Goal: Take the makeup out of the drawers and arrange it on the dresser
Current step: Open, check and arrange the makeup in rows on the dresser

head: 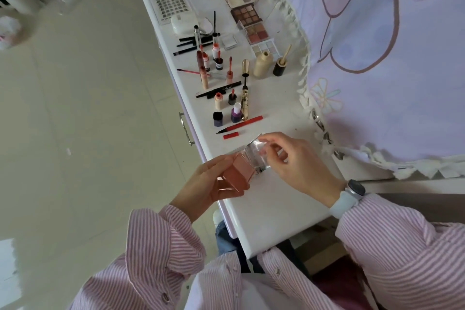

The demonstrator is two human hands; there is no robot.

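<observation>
My left hand [214,184] grips the pink body of a square glass bottle [240,172] lying sideways over the near edge of the white dresser [274,211]. My right hand [297,166] holds the bottle's clear cap [259,156] with its fingertips. Further along the top lie a red eyeliner pen [242,124], nail polish bottles [236,112], a mascara tube [245,100], lip glosses [219,61], a beige foundation bottle [263,64] and several eyeshadow palettes [245,14].
A drawer handle [186,131] shows on the dresser front at left. A lilac curtain with white fringe [377,58] hangs along the right side. White case [183,23] and a lash tray [169,2] lie farther back. Tiled floor lies to the left.
</observation>
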